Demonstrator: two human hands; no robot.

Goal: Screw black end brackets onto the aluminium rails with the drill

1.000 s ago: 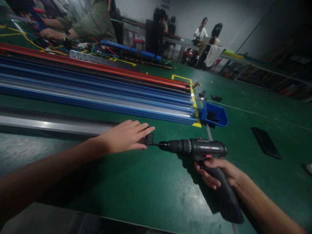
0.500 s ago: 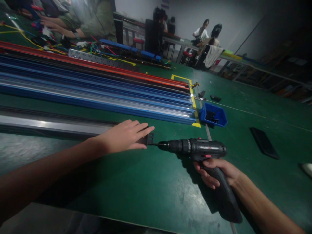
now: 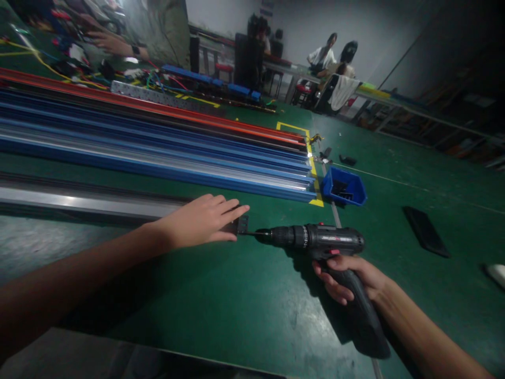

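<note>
My left hand lies flat, fingers together, pressing on the end of a long grey metal rail on the green table. A small black end bracket sticks out from under its fingertips. My right hand grips the handle of a black cordless drill. The drill lies level, and its bit tip meets the black bracket at the rail's end.
Several long blue, silver and orange rails lie side by side beyond the grey rail. A blue parts bin stands at their right end, a flat black object further right. A co-worker's arms work over wires at the far left; other people sit at the back.
My hands and the drill hold their place against the bracket. The co-worker's hands at the far left have shifted over the wires.
</note>
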